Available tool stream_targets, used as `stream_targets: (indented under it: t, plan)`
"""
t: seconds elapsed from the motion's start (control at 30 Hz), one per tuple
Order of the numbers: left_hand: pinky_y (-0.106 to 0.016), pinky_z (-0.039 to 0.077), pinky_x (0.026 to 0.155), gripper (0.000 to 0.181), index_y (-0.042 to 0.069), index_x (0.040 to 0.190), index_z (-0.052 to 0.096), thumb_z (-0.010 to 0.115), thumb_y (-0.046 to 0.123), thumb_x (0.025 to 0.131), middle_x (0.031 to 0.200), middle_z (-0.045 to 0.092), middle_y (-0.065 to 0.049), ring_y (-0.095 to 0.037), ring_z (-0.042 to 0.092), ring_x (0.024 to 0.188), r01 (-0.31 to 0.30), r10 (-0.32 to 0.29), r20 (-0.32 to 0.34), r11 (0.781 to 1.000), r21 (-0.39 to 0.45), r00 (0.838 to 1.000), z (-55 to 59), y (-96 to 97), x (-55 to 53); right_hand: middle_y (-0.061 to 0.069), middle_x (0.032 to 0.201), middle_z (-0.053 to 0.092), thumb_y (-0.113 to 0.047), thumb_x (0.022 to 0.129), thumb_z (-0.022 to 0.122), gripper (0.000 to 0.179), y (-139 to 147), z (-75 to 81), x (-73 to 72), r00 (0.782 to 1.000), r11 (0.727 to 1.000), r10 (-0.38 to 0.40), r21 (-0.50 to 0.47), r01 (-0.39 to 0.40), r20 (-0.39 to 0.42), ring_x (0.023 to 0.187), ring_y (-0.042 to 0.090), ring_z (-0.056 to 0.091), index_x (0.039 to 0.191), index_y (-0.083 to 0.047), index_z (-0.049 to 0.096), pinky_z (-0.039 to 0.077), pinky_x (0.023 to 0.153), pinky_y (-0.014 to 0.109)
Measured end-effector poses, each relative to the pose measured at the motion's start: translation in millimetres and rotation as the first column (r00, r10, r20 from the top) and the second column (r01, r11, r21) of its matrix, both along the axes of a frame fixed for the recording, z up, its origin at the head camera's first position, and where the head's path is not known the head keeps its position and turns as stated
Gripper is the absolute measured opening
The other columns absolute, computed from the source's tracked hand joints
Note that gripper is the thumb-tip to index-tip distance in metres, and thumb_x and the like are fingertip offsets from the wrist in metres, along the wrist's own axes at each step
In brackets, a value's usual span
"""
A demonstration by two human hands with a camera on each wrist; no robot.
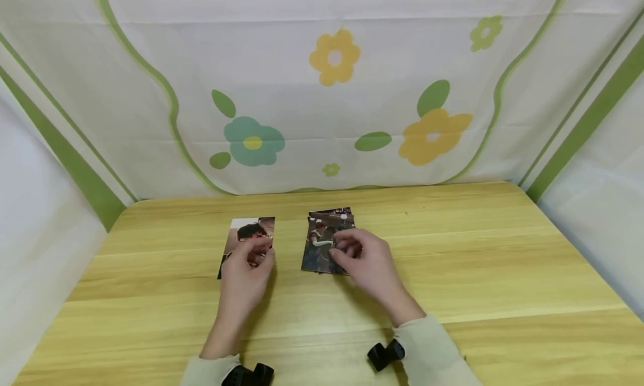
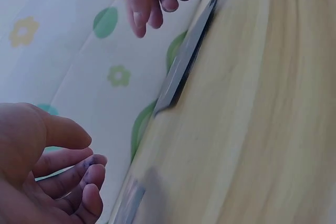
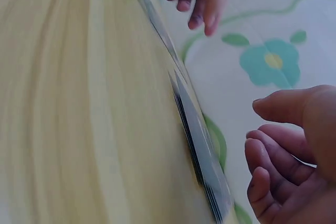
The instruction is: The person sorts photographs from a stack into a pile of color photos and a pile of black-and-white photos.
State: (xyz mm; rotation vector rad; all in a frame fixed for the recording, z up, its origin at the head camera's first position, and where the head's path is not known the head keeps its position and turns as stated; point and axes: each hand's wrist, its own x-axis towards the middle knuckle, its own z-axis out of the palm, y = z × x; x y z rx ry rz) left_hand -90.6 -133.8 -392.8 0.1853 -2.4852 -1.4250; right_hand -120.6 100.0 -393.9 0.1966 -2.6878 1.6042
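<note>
Two spots on the wooden table hold printed photo cards. On the left lies a photo card showing a dark-haired figure; my left hand hovers over its lower part, fingers loosely bent, thumb apart from them. To its right sits a small stack of photo cards, slightly fanned at the top, its uppermost picture dark. Over that stack's right side hangs my right hand, also loosely curled and holding nothing. Seen edge-on in the right wrist view, the stack is several cards thick, and the right hand is apart from it.
The light wooden table reaches back to a white cloth printed with flowers and green lines. More white cloth hangs at both sides. Each wrist wears a black camera mount, such as the right one, near the pale sleeves.
</note>
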Motion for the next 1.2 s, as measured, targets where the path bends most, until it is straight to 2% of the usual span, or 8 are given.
stream_targets:
  t: [0.27,0.4,0.77,1.0,1.2]
  plan:
    - [-0.024,0.051,0.076,0.022,0.001,0.120,0.077,0.070,0.004,0.100,0.107,0.075,-0.015,-0.018,0.067,0.089,0.073,-0.075,0.043,0.996,0.042,0.996,-7.6,21.2,-1.1,0.008,0.106,0.076,-0.013,0.094,0.083,0.032,28.9,-4.3,0.2,0.988,0.986,-0.149,-0.067,0.152,0.036,0.092,0.019,0.066,0.125,-0.009,0.076,0.055,0.080,0.022]
    - [-0.023,0.051,0.076,0.020,0.002,0.118,0.078,0.070,0.004,0.099,0.106,0.075,-0.013,-0.018,0.066,0.090,0.068,-0.072,0.059,0.996,0.063,0.996,-10.8,27.2,-1.5,0.009,0.108,0.074,-0.013,0.095,0.080,0.030,35.7,-7.3,-1.6,0.981,0.977,-0.189,-0.092,0.193,0.048,0.094,0.019,0.064,0.124,-0.009,0.076,0.054,0.082,0.020]
    - [-0.022,0.052,0.076,0.019,0.001,0.115,0.078,0.071,0.003,0.098,0.106,0.076,-0.014,-0.020,0.069,0.092,0.062,-0.065,0.059,0.996,0.065,0.996,-13.6,29.9,-1.1,0.008,0.109,0.074,-0.013,0.095,0.079,0.029,38.2,-14.0,-5.5,0.975,0.973,-0.212,-0.082,0.218,0.072,0.096,0.019,0.064,0.123,-0.010,0.076,0.054,0.083,0.021]
    - [-0.021,0.054,0.076,0.021,-0.001,0.116,0.077,0.071,0.000,0.096,0.109,0.074,-0.016,-0.022,0.069,0.093,0.080,-0.082,0.058,0.996,0.041,0.995,-19.4,31.9,-1.1,0.008,0.108,0.075,-0.013,0.095,0.079,0.029,34.3,-18.6,-6.8,0.974,0.976,-0.207,-0.053,0.212,0.089,0.095,0.019,0.064,0.123,-0.010,0.076,0.053,0.083,0.024]
    - [-0.024,0.055,0.079,0.026,-0.003,0.122,0.075,0.073,0.004,0.097,0.112,0.070,-0.017,-0.023,0.068,0.097,0.110,-0.111,0.082,0.994,0.012,0.990,-19.4,33.5,-0.5,0.009,0.107,0.075,-0.013,0.093,0.081,0.031,31.7,-23.2,-7.4,0.971,0.973,-0.226,-0.036,0.229,0.082,0.094,0.019,0.065,0.123,-0.009,0.075,0.054,0.083,0.025]
